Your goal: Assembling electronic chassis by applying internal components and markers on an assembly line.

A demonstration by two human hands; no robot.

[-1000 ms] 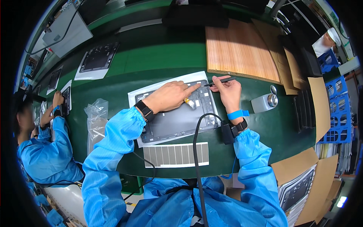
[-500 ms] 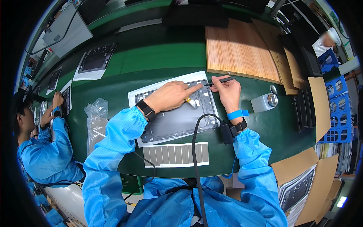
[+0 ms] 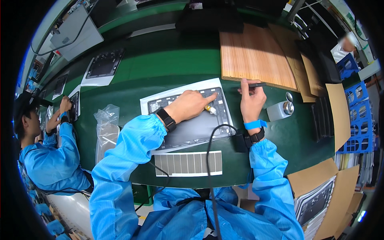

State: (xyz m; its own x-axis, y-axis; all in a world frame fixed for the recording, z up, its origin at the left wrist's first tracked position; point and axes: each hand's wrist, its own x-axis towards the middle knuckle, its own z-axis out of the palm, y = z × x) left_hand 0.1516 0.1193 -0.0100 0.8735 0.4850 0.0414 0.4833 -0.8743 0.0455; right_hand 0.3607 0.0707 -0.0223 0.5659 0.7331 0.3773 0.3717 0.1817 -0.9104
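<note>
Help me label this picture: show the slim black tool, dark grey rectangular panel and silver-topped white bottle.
Slim black tool (image 3: 257, 85), head view: exposed shaft.
Dark grey rectangular panel (image 3: 193, 129), head view: bare face.
Silver-topped white bottle (image 3: 275, 112), head view: body.

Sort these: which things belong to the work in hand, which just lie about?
Seemingly in use:
dark panel under the left hand
white sheet beneath the panel
slim black tool in the right hand

Seemingly lying about:
wooden board
clear plastic bag

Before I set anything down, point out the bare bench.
Bare green benchtop shows between the white bottle and the open carton, and farther back between the far panel and the wood-grain board. The middle is crowded: tablet housing, left hand, sheet of grey strips and a black cable.
</note>
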